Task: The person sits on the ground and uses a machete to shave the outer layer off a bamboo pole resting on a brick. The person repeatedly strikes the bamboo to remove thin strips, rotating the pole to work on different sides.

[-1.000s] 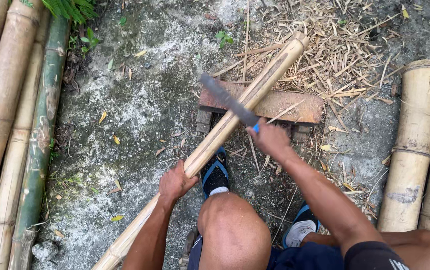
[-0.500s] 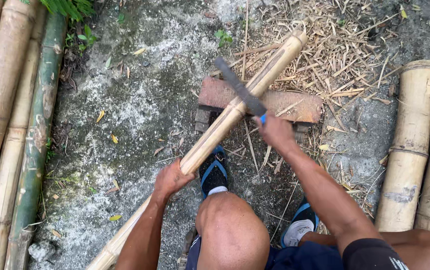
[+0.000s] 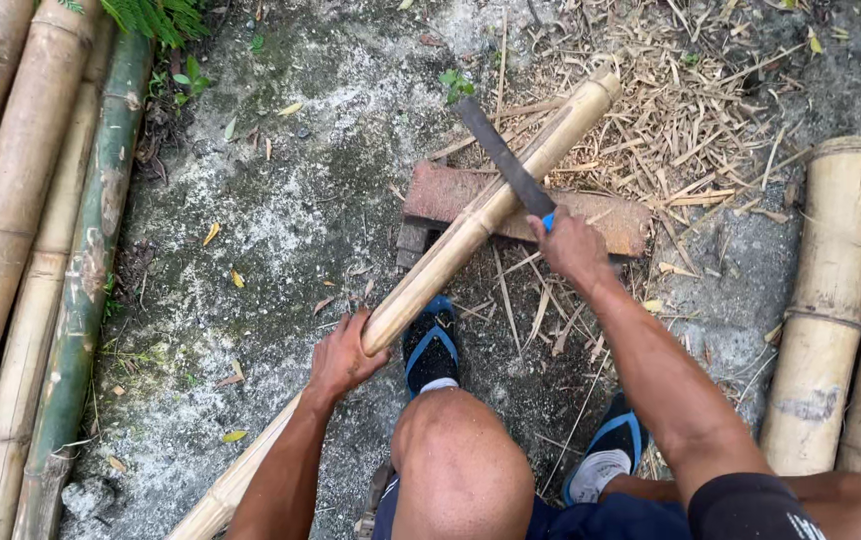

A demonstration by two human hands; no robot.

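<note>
A long pale bamboo pole [image 3: 470, 230] runs diagonally from bottom left to upper right, resting across a reddish brick [image 3: 610, 220]. My left hand [image 3: 342, 355] grips the pole near its middle. My right hand [image 3: 568, 243] is shut on the blue handle of a dark machete [image 3: 502, 157], whose blade lies across the pole just above the brick, pointing up and left. My knee and two feet in blue sandals sit below the pole.
Several thick bamboo poles [image 3: 30, 240] lie along the left edge. Two short bamboo sections [image 3: 830, 300] stand at the right. Bamboo shavings and splinters [image 3: 690, 110] litter the concrete ground around the brick. Green leaves show at top left.
The machete blade has swung from a flatter angle to a steeper one, pointing further up. My right hand shifted slightly right and down. The left hand slid a little lower along the pole.
</note>
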